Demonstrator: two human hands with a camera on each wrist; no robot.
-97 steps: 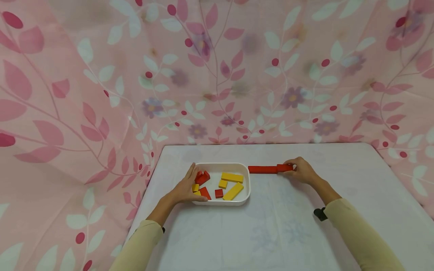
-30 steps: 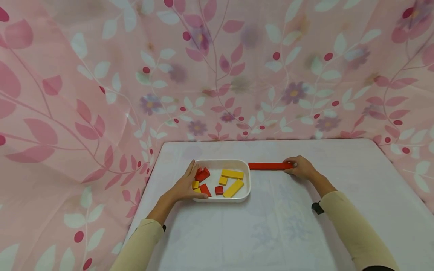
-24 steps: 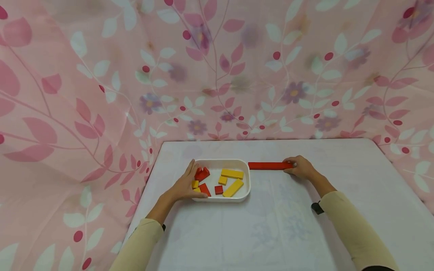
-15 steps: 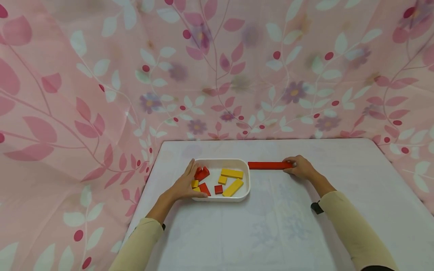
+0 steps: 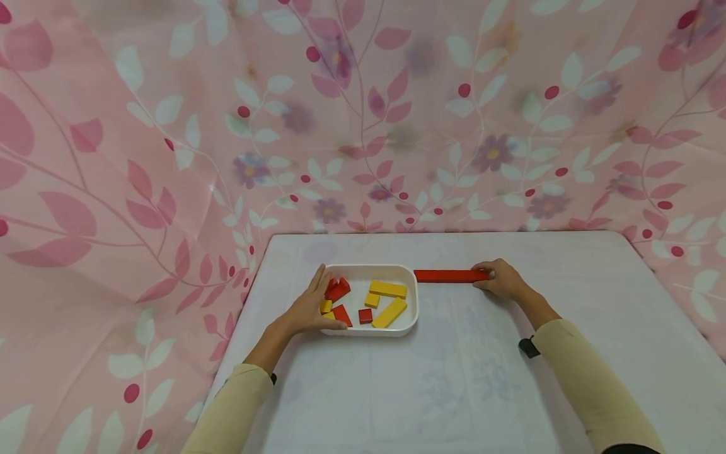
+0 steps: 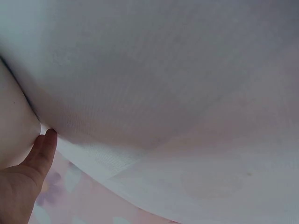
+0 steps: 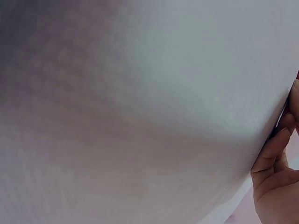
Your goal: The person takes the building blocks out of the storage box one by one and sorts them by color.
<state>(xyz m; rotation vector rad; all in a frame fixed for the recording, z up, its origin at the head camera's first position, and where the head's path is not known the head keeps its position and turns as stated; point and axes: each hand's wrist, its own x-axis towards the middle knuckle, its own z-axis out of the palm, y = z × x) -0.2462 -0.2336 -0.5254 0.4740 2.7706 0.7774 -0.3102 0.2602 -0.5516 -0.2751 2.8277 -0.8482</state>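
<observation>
My left hand (image 5: 309, 309) rests against the left end of a white tray (image 5: 413, 318) in the head view, fingers and thumb spread along its wall. Fairly straight fingers of that hand (image 6: 35, 172) touch the tray's side (image 6: 16, 116) in the left wrist view. To the tray's right, red blocks (image 5: 445, 276) form one straight strip whose left end meets the tray. With thumb and fingers, my right hand (image 5: 501, 280) pinches the strip's right end, partly covering it. The right wrist view shows the curled fingers of this hand (image 7: 275, 172); the block is mostly out of frame.
Inside the tray lie yellow blocks (image 5: 389, 313), a small red cube (image 5: 365, 316) and other red pieces (image 5: 338, 290), several altogether. A white cloth (image 5: 431, 391) covers the table. Behind it hangs a pink floral curtain (image 5: 363, 126).
About three seconds ago the right-hand red block stood offset from the long red bar; it now lines up with it. My left hand stays at the tray. The head view shifted slightly.
</observation>
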